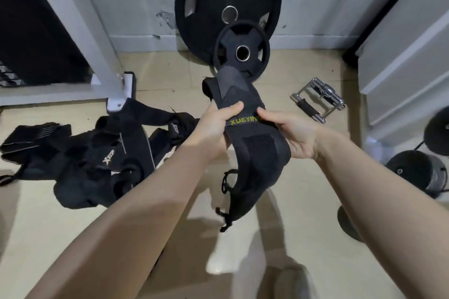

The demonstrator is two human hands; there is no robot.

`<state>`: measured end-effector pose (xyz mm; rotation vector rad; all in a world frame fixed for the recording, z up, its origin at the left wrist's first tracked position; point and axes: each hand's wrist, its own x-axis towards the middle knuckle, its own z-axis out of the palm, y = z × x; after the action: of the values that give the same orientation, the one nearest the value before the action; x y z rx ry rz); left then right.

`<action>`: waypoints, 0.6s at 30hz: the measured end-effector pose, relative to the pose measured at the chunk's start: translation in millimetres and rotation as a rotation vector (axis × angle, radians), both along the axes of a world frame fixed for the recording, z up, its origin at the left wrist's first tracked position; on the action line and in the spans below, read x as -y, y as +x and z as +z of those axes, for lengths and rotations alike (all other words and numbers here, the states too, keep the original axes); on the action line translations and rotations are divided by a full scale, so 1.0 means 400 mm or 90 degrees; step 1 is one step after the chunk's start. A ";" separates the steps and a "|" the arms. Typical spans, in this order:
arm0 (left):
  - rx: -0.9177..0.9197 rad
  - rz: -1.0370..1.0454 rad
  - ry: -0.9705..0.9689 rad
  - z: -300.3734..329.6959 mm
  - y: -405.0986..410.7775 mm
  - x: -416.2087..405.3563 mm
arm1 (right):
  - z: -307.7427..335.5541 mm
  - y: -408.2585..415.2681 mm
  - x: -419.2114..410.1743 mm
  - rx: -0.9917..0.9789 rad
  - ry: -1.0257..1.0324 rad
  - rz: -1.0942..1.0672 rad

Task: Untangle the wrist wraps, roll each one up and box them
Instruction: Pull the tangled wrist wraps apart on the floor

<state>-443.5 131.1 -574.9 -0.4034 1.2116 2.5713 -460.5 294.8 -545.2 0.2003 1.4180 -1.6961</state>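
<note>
we hold one black wrist wrap up in the air in front of the small weight plate, with our left hand gripping its left edge, thumb laid across the front, and our right hand pinching its right edge beside the yellow lettering. the upper end stands up toward that plate, while the lower end hangs below our hands with its thin loop and frayed cords dangling free. the risk we see is that loose tail: if we start rolling from the middle, the loop could get wound inside or snag, and the roll would likely come out lopsided and spring open. the hook-and-loop patch could also catch on the fabric and grab early. well to the left of the plate, the tangled pile of wraps lies on the floor, and a dropped end landing there could knot back in. we see no box here.
</note>
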 end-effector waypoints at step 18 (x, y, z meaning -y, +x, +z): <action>0.005 -0.130 -0.150 -0.341 -0.374 -0.319 | -0.423 -0.149 -0.350 0.169 0.108 -0.038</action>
<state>-593.2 258.7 -711.4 -0.3181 1.4762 2.2624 -520.0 434.8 -714.2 0.5481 1.3654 -1.5312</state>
